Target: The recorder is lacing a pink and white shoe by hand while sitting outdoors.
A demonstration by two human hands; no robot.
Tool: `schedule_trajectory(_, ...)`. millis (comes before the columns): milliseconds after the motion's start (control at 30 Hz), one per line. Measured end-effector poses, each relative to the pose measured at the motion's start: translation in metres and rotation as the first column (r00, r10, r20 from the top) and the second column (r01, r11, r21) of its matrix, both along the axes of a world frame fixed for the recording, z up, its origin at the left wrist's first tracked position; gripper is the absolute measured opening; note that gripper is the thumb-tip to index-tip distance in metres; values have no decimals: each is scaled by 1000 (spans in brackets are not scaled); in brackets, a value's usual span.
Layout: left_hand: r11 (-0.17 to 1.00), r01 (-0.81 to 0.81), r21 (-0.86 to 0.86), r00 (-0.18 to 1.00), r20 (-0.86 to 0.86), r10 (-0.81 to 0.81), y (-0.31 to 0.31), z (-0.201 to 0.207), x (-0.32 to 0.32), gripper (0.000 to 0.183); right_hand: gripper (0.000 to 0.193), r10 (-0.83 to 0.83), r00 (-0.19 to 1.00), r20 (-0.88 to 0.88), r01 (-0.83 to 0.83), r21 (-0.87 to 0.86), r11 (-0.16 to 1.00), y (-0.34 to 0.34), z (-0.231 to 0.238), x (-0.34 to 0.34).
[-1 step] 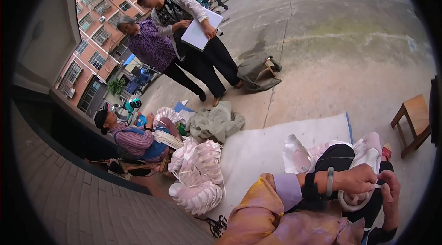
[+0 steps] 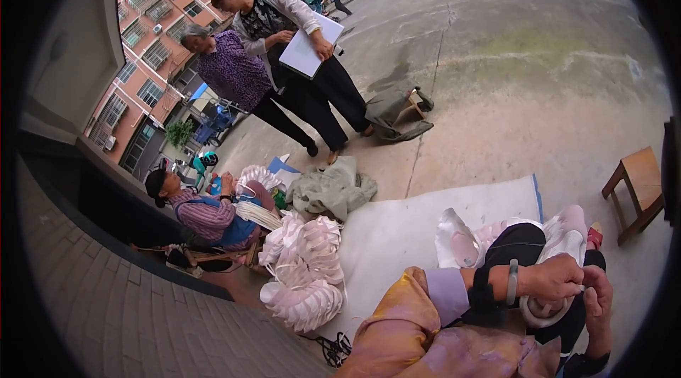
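My left hand [image 2: 555, 277] is closed in a pinch at the lower right, with a pale bangle and black band at its wrist. My right hand [image 2: 599, 298] faces it, fingers bent together. A small white strip [image 2: 582, 288] shows between the fingertips of both hands. Below my hands, a round, ring-shaped white piece [image 2: 543, 316] lies over my lap, partly covered. White and pink pieces [image 2: 565, 230], like shoe uppers, rest by my dark-clothed knees. Another such piece [image 2: 457, 239] lies on the white sheet [image 2: 397, 236].
Stacked pink-white pieces [image 2: 301, 271] stand left of the sheet, beside a seated person [image 2: 213, 215] in blue apron. Two people stand behind, one holding a white board [image 2: 311, 48]. A wooden stool [image 2: 635, 193] is at right. A grey-green cloth [image 2: 332, 188] lies near the stack.
My right hand has shifted slightly and its fingers curl closer to my left hand. Less of the white strip shows between them. The seated person's hands have moved a little.
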State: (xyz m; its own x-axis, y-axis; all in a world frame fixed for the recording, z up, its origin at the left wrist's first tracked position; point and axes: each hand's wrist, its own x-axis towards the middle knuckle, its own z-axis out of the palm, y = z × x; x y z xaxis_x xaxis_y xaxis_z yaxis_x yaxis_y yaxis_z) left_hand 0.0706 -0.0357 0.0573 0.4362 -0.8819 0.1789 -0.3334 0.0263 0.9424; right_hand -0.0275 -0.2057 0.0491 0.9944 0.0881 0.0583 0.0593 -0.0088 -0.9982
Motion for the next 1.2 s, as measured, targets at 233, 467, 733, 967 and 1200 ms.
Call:
schedule_trajectory(233,995,-67,69,985,161,55,-1,-11,8,20,24,-88,996,35,94,-340,936,-26,-16,-14)
schedule_trajectory(467,989,33,147,999,-44,-26,36,-7,35,15,21,-335,924,-183,292,-225,930,-76,-45,-24)
schedule_trajectory(733,911,120,394,895,-441,73,57,-18,48,14,25,-466,865,-185,379,-367,850,-105,-82,-18)
schedule_trajectory(967,903,85,421,942,-329,65,44,-16,45,13,17,-596,802,-41,381,-734,562,-140,-127,-21)
schedule_trajectory(1200,973,-27,227,999,26,22,5,-13,32,9,23,-106,967,230,194,-407,893,-39,-36,30)
